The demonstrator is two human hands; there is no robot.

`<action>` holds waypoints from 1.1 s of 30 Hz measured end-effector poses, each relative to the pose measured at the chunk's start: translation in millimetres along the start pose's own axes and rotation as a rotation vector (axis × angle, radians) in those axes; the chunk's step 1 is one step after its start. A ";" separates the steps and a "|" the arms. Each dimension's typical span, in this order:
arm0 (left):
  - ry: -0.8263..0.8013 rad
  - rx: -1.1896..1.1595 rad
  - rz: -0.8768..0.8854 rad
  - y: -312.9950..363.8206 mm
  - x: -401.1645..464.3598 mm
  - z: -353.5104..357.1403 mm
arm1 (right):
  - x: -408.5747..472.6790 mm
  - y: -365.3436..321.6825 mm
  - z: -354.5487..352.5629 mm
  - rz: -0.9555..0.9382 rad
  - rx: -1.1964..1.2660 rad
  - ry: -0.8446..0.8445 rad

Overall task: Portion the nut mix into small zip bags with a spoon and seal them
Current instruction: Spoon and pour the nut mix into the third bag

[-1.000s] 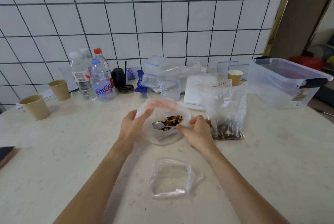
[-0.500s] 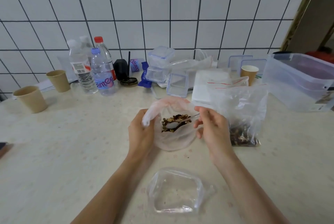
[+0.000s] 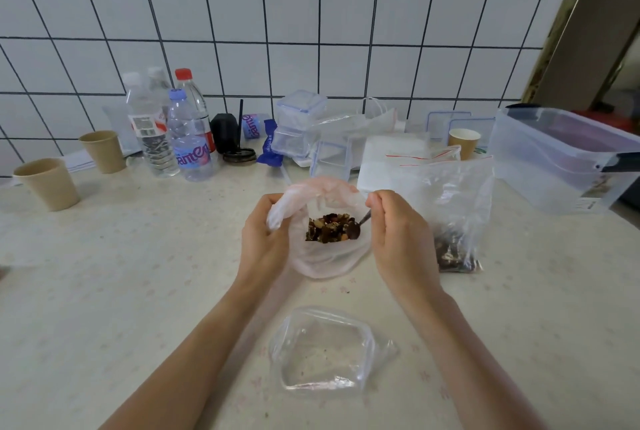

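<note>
Spoon (image 3: 360,224) in right hand (image 3: 398,242), bowl down in the nut mix (image 3: 329,228)

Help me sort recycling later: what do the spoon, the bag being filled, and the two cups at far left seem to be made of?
Spoon: likely metal, its slim handle grey and shiny. Bag being filled: thin, soft plastic film, translucent, pinkish and crumpled. Two cups: apparently kraft paper, matte tan; any inner coating can't be judged.

Soft, even light fills the bright scene, casting only faint shadows on the pale table (image 3: 104,291). Wide-angle distortion bends the tiled wall (image 3: 311,31) lines, and the frame edges blur slightly.
</note>
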State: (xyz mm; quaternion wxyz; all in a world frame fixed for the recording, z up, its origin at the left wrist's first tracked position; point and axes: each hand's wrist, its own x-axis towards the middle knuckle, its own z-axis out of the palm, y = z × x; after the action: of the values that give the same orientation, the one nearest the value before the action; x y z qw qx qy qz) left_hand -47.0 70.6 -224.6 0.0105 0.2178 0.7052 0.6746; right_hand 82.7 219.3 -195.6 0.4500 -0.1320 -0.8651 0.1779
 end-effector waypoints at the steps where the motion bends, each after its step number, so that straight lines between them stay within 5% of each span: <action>1: -0.009 0.007 0.010 -1.2 0.8 0.3 | -0.2 1.0 2.1 0.010 -0.003 -0.019; 18: -0.172 -0.069 -0.056 -10.3 -1.5 1.5 | -5.6 14.4 29.7 0.840 0.823 -0.180; 33: -0.026 0.041 -0.130 14.2 0.9 -23.3 | -9.7 7.3 16.6 1.031 0.973 -0.051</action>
State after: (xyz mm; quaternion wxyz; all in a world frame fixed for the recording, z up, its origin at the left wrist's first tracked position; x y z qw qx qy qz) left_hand -50.9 48.7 -208.7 0.0588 0.1804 0.7312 0.6552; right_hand 74.9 219.0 -214.6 0.2958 -0.3044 -0.5251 0.7376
